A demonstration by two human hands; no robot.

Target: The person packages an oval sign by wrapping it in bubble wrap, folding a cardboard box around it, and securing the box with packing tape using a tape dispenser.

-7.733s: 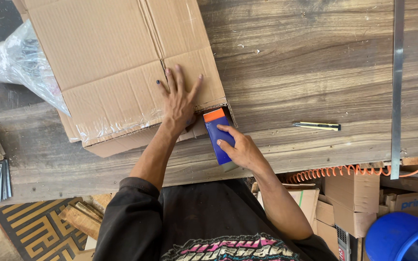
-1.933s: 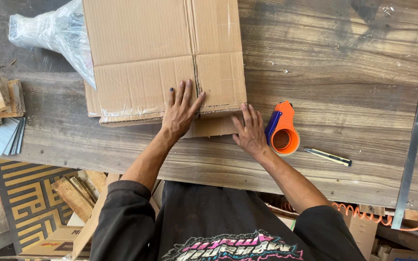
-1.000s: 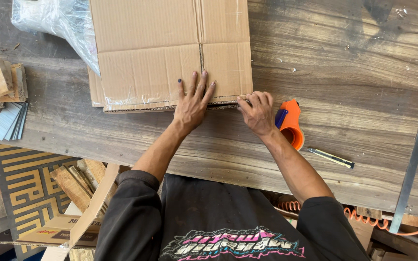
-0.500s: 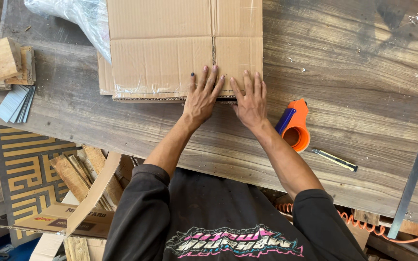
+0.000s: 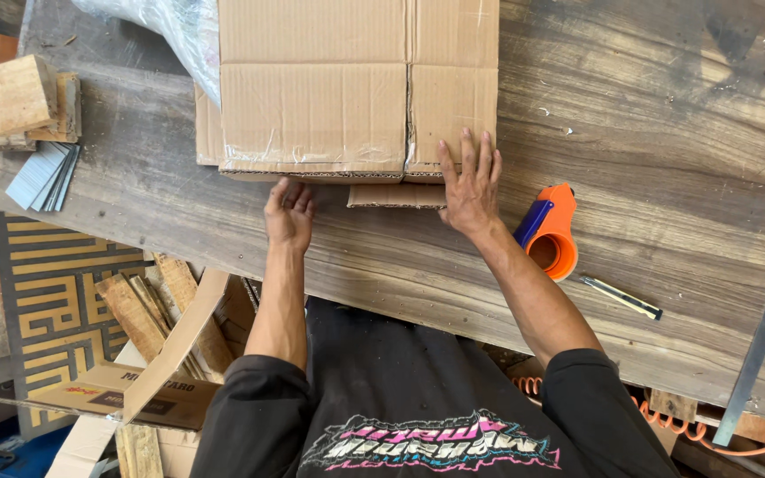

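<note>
A brown cardboard box (image 5: 356, 88) lies on the wooden table (image 5: 666, 133), its top flaps closed with a seam down the middle. My right hand (image 5: 468, 186) rests flat on the box's near right corner, fingers spread. My left hand (image 5: 289, 212) sits at the box's near edge, left of the seam, with its fingers curled against the side. An orange and blue tape dispenser (image 5: 549, 230) lies on the table just right of my right wrist, untouched.
A utility knife (image 5: 622, 297) lies right of the dispenser. Clear plastic wrap (image 5: 166, 26) is bunched at the box's far left. Wood blocks (image 5: 24, 102) and a stack of grey strips (image 5: 44, 175) sit at the table's left end. Scrap wood and cardboard (image 5: 152, 354) lie below the table edge.
My right hand let go of the tape dispenser and moved onto the box. My left hand slid left from beside the seam to the box's near edge.
</note>
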